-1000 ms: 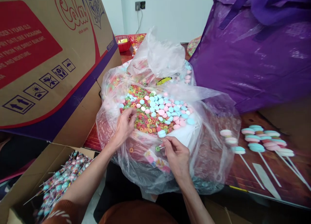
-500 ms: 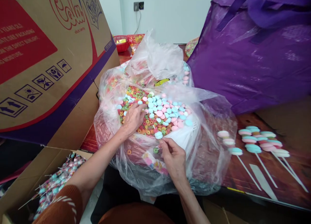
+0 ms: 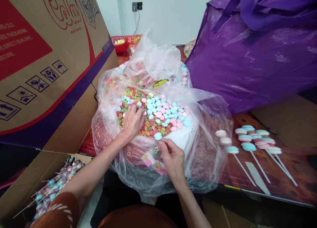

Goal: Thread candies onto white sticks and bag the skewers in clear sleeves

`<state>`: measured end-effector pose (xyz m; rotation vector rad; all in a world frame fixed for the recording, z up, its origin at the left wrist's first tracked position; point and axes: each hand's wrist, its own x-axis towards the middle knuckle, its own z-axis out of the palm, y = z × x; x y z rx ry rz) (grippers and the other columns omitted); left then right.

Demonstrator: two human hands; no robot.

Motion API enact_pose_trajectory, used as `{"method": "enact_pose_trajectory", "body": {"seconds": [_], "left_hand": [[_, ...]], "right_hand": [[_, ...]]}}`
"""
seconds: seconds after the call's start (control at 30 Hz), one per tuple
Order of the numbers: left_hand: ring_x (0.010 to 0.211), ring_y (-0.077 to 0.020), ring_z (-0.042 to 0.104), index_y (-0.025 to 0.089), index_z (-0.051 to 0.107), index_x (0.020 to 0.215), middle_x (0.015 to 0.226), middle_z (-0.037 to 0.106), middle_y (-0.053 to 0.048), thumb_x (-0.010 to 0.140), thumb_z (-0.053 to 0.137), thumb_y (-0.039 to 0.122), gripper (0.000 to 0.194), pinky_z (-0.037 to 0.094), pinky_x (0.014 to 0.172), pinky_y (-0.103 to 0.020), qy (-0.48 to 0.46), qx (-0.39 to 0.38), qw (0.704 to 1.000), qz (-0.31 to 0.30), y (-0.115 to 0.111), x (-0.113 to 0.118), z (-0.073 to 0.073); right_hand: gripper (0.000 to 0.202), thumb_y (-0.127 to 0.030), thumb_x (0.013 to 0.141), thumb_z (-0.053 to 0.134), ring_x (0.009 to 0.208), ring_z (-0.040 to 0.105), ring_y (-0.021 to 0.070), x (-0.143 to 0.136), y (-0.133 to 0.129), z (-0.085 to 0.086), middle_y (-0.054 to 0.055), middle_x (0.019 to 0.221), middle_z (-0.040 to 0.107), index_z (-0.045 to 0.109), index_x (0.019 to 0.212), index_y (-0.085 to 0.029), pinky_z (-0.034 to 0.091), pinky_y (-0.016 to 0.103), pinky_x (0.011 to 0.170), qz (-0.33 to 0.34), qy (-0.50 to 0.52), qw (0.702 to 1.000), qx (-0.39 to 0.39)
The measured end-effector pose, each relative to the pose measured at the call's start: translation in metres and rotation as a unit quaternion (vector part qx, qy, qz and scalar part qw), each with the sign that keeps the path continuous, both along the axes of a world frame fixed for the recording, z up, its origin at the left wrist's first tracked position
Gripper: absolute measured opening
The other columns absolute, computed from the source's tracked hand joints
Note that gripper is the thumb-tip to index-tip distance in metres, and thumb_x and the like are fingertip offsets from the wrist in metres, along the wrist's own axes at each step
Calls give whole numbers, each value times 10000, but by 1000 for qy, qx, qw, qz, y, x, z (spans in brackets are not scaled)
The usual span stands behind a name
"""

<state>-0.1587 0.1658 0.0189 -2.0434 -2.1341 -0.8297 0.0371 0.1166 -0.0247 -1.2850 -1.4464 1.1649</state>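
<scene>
My left hand (image 3: 134, 120) reaches down into a heap of small ring candies (image 3: 150, 125), its fingers bent together. Its fingertips are partly hidden among the candies, and I cannot make out what they grip. My right hand (image 3: 172, 157) pinches a lollipop (image 3: 158, 136) with a pale blue disc candy at its top, just over the near edge of the heap. Most of its stick is hidden by the fingers. Blue and pink disc candies (image 3: 170, 111) lie to the right of the rings, with white sticks (image 3: 184, 135) beside them. Clear plastic bags (image 3: 138, 175) surround everything.
Several blue, pink and white lollipops (image 3: 247, 146) lie on the wooden table (image 3: 230, 175) at right. A big purple bag (image 3: 247, 59) stands behind them. At left is a tall cardboard box (image 3: 49, 56), with an open box of wrapped candies (image 3: 59, 185) below. A red basket (image 3: 120, 47) stands behind.
My left hand's fingers have curled down and drawn closer together in the ring candies. My right hand keeps its pinch on the lollipop. The whole view has shifted slightly.
</scene>
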Motion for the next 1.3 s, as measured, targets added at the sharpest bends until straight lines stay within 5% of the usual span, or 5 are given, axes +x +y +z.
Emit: {"method": "enact_pose_trajectory", "body": {"seconds": [0.17,0.6,1.07,1.23,1.3], "left_hand": [[973,-255,545,175,624,922,994,663,-92,986,450,254,202,373,868,-394,2,-12,1000,-17,-3,-2,1],[836,-164,597,173,679,986,966,652,-53,858,586,210,162,484,803,-295,-349,14,937,-25,7,-24,-6],[1094,-260,556,186,699,982,1279,631,-116,913,467,93,259,442,954,-415,83,-37,989,-113,47,-25,27],[966,-227,602,180,694,938,1035,687,-93,896,541,151,162,472,897,-378,-131,-9,987,-96,48,-24,34],[823,-182,626,174,670,947,919,689,-61,876,622,251,116,499,797,-327,-335,-17,937,-95,38,-22,34]], "right_hand": [[301,-439,887,616,588,528,132,0,0,-2,-2,669,620,718,895,-156,419,217,532,-1,-1,1000,-4],[313,-453,896,607,603,545,141,1,0,-4,5,658,620,716,859,-162,430,213,535,10,-6,1000,4],[336,-469,910,582,631,545,146,1,1,-2,12,692,632,721,872,-166,433,219,574,15,-35,999,13],[335,-468,912,576,626,531,142,0,0,-1,7,683,621,712,862,-165,429,218,577,15,-31,999,11],[331,-463,913,574,630,533,141,1,0,0,8,684,620,708,855,-166,425,216,573,19,-26,999,7]]}}
